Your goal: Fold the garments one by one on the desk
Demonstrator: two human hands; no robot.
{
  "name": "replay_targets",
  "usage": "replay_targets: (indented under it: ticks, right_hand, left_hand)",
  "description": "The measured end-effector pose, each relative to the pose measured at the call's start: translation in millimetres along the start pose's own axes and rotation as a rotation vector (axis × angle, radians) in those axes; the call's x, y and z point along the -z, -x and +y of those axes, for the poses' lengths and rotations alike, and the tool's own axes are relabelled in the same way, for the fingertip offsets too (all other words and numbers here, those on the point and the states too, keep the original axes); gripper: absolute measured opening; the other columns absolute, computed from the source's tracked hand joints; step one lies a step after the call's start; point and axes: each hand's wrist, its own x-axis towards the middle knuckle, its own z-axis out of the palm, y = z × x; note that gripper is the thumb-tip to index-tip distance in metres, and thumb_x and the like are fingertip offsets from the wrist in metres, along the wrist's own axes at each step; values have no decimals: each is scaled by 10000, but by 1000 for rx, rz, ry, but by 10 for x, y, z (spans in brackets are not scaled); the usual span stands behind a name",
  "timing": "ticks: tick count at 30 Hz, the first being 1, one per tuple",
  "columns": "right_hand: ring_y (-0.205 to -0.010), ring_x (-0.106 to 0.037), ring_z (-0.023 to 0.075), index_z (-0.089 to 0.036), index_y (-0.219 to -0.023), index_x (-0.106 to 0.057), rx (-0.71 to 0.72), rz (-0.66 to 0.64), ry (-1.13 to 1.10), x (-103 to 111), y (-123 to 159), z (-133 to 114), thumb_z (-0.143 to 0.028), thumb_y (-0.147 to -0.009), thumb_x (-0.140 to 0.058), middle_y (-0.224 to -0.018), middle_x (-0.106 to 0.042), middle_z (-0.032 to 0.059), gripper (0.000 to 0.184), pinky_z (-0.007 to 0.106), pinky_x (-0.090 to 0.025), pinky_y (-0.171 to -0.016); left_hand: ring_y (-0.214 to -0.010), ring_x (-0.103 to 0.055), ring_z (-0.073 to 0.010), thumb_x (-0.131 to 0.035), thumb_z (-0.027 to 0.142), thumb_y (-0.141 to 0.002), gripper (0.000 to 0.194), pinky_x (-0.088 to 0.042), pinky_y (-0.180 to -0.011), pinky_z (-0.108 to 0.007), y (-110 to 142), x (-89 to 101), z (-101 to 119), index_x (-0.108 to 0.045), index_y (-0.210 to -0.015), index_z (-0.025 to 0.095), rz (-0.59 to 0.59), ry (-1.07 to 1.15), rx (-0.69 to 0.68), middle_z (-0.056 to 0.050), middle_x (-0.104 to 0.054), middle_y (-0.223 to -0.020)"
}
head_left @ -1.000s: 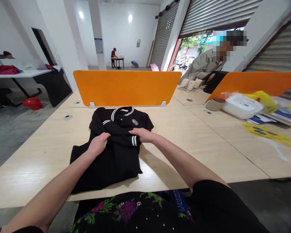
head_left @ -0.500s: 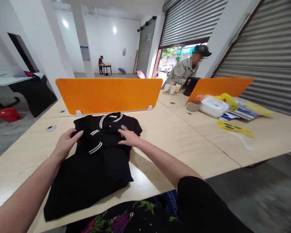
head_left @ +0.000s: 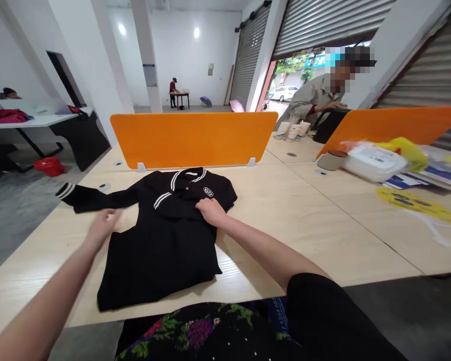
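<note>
A black long-sleeved polo shirt (head_left: pixel 161 250) lies front up on the wooden table, with white stripes on its collar and cuffs and a round white emblem on the chest. One sleeve (head_left: pixel 105 198) stretches out to the left; the other is folded across the chest, its striped cuff near the middle. My left hand (head_left: pixel 102 228), smeared by motion, is just below the outstretched sleeve, fingers apart and seemingly holding nothing. On the chest under the emblem, my right hand (head_left: pixel 212 212) has its fingers closed on the shirt's folded fabric.
An orange divider (head_left: pixel 193 140) stands behind the shirt. To the right are a white plastic box (head_left: pixel 378 161), a yellow fan (head_left: pixel 417 204), a brown roll (head_left: pixel 332 159) and paper cups (head_left: pixel 293 131). A person (head_left: pixel 315 100) leans over the table's far right side. A red bucket (head_left: pixel 48 166) sits on the floor.
The left sleeve, folded over the shirt before, now lies stretched out to the left. My left hand has come off the fabric. My right hand stays on the chest. The view has turned left.
</note>
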Motion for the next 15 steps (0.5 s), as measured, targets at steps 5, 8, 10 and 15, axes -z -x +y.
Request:
replay_targets:
  ticks: [5, 8, 10, 15]
  right_hand:
    - [-1033, -589, 222, -244, -1079, -658, 87, -91, -182, 29, 10, -105, -379, -912, -557, -1115, -663, 57, 238, 287, -435, -801]
    - [-1004, -607, 254, -233, -1079, -654, 101, -90, -142, 20, 33, -198, -319, -884, -585, -1058, -678, 78, 223, 324, -438, -808]
    - [-941, -628, 239, -220, -1039, -655, 34, 34, -157, 22, 17, -170, -207, -892, -519, -987, -692, 80, 201, 323, -446, -795]
    - [-851, -637, 198, -214, -901, -645, -398, 880, -377, 427, 245, 728, -288, -867, -454, -896, -705, 64, 207, 326, -479, -791]
  left_hand:
    - [-1218, -494, -343, -522, 569, -783, 527, -392, -969, -517, 534, -553, 186, -587, -1130, 177, -282, -475, -159, -180, -572, -1295]
    - [-1129, -548, -328, -455, 493, -858, 471, -426, -897, -479, 598, -514, 307, -565, -1167, 156, -329, -681, -167, -184, -613, -1194]
    - [-1031, -591, -307, -414, 416, -890, 369, -437, -850, -445, 596, -447, 384, -604, -1092, 172, -313, -716, -191, -150, -650, -1068]
    - [-872, -621, -270, -351, 337, -914, 330, -387, -937, -487, 785, -114, 531, -663, -940, 234, 3, -606, -403, -93, -672, -873]
